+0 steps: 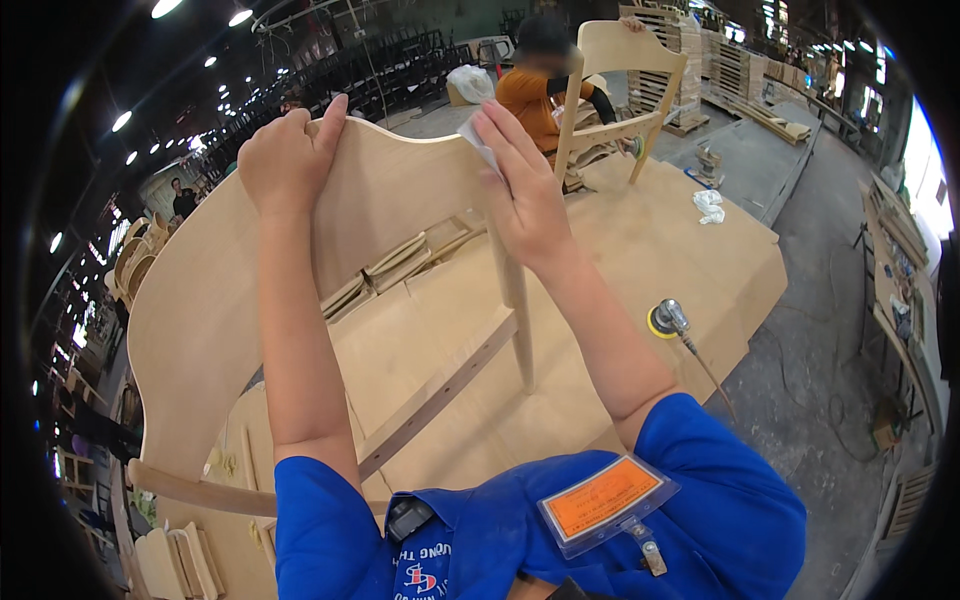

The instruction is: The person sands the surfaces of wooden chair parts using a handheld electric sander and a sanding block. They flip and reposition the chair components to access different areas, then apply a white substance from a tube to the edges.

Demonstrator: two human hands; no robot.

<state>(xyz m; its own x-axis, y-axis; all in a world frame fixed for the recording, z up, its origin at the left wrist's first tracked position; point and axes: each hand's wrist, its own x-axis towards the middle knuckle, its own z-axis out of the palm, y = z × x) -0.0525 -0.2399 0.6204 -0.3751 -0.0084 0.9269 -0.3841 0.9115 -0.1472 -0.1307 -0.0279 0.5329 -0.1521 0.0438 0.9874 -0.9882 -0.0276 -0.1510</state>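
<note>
**Unfinished wooden chair held up and rubbed with a small sheet**

An unfinished wooden chair (250, 290) is shown raised above a plywood worktable (640, 250), directly in front of the person, with its curved backrest turned toward the camera and its legs pointing away. The upper edge of the backrest is gripped by the left hand (285, 160), whose fingers are curled closed over the rim. Just to the right of that hand, a small pale sheet (478, 143), apparently sandpaper, is pressed flat against the chair's edge under the right hand (520, 190); the fingers of this hand are extended and nearly straight, laid over the sheet rather than clenched. Below the right hand, one round chair leg (518, 320) and a flat cross rail (440, 395) are seen.

Below and to the right of the right forearm, a round yellow-padded sander (665, 320) is seen lying on the table, with its hose trailing off the edge. Beyond the hands, a second pale chair (625, 75) is held by another person in an orange shirt (535, 95). A crumpled white cloth (709, 205) lies farther right on the table. Stacked wooden parts (395, 265) are visible through the chair frame, between the two forearms.
</note>
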